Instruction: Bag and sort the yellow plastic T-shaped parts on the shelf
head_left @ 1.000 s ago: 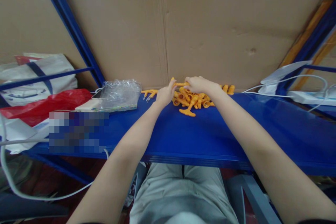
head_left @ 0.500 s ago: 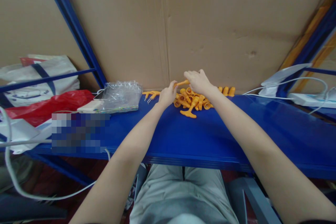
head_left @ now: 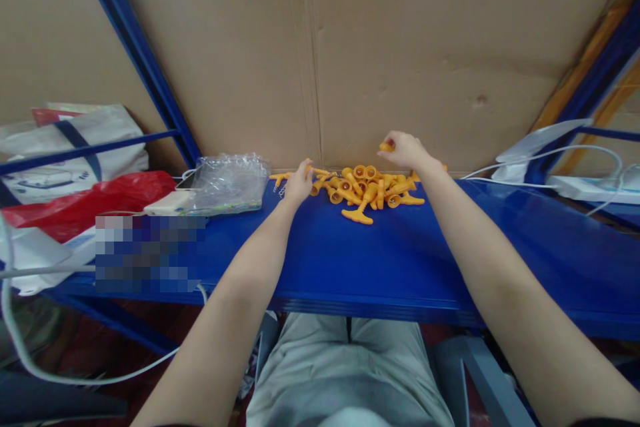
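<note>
An orange corkscrew [head_left: 309, 167], mostly covered by the fingers, is in my closed left hand [head_left: 299, 185] at the left end of the pile. Above the pile's right side, my right hand [head_left: 406, 149] pinches a small orange sleeve [head_left: 386, 146], raised clear of the shelf. Between and below the hands lies a heap of orange corkscrew parts [head_left: 367, 187], hollow sleeves and T-shaped handles mixed. One T-handled piece [head_left: 358, 215] sticks out at the front. Just left of my left hand, orange handles [head_left: 279, 178] with metal spirals rest on the shelf, partly hidden.
The blue shelf [head_left: 360, 267] backs onto a tall cardboard sheet [head_left: 425, 53]. Left stand a clear plastic-wrapped stack [head_left: 231, 187], a red bag [head_left: 120, 197] and a blue post [head_left: 135, 47]. White cables and a white power strip [head_left: 595, 190] lie at the right.
My hands were close together on one orange piece over the pile. They have come apart, the left moving left and down, the right moving right, each with an orange part.
</note>
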Available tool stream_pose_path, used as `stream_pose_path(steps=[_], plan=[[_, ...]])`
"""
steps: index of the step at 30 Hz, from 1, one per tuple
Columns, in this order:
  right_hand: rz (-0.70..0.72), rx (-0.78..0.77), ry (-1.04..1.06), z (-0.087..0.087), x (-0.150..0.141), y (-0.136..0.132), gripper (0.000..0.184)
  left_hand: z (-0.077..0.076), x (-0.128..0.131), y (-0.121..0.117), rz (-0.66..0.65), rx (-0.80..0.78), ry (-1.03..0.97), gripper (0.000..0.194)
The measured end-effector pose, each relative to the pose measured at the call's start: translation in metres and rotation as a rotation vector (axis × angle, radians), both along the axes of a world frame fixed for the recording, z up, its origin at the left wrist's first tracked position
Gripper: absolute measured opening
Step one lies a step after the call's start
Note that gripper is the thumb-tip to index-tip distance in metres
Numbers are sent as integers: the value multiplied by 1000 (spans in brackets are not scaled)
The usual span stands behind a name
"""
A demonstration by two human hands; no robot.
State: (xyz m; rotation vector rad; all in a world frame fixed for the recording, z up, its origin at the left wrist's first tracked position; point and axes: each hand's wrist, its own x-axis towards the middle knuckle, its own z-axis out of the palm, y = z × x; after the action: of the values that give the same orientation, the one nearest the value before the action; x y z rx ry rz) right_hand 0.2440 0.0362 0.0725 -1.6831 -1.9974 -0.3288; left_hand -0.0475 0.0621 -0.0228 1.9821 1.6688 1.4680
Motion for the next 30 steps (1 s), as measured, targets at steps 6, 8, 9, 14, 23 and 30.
stream_pose_path(steps=[6,8,9,14,23,30], plan=[[-158,-100,339,-27,63,26,22,7,4,4,15,-83,-353,29],[-226,-138,409,-40,78,28,18,12,6,2,14,-99,-480,28],[-263,-163,429,-47,83,28,17,15,7,0,13,-102,-538,27],[-332,-289,371,-74,93,17,30,24,12,-7,42,-104,-788,35],[-343,-254,179,-87,89,5,30,26,5,-5,162,-189,-894,21],[-450,-303,239,-94,94,2,38,21,-4,-1,178,-183,-1027,5]])
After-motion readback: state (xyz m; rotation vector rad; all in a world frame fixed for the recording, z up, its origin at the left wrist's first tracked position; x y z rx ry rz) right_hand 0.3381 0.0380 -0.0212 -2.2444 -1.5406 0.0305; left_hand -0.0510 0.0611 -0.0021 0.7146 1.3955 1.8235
